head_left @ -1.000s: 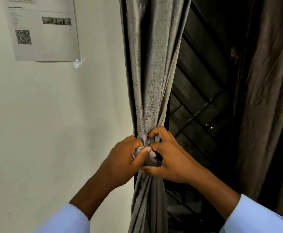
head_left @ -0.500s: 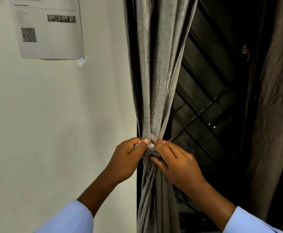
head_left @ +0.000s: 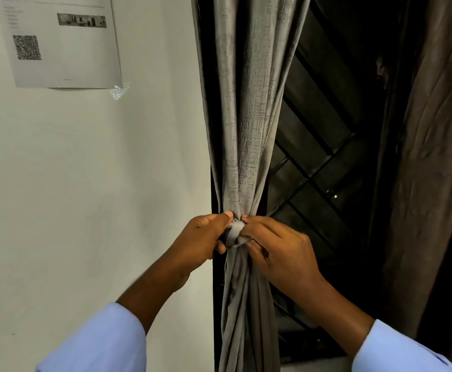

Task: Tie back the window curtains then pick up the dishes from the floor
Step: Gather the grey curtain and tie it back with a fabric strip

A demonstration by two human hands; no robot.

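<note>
Grey curtain [head_left: 249,130], gathered at centre frame: your left hand [head_left: 203,241] and right hand [head_left: 281,248] clamp its knot [head_left: 235,232]. Pull toward 9 and 3 o'clock evenly; dishes unseen.

Grey curtain [head_left: 249,124] with a faint woven crosshatch texture, same grey at the knot [head_left: 236,232]; second curtain [head_left: 439,157] on the right is darker brown, plain. Wall [head_left: 85,183] off-white, white paper sheet [head_left: 64,49] with a black-and-white QR code [head_left: 27,47], a small greyscale photo strip and faint grey text lines. Window grille [head_left: 324,162] black with diagonal bars, sleeves [head_left: 104,342] pale blue.
</note>
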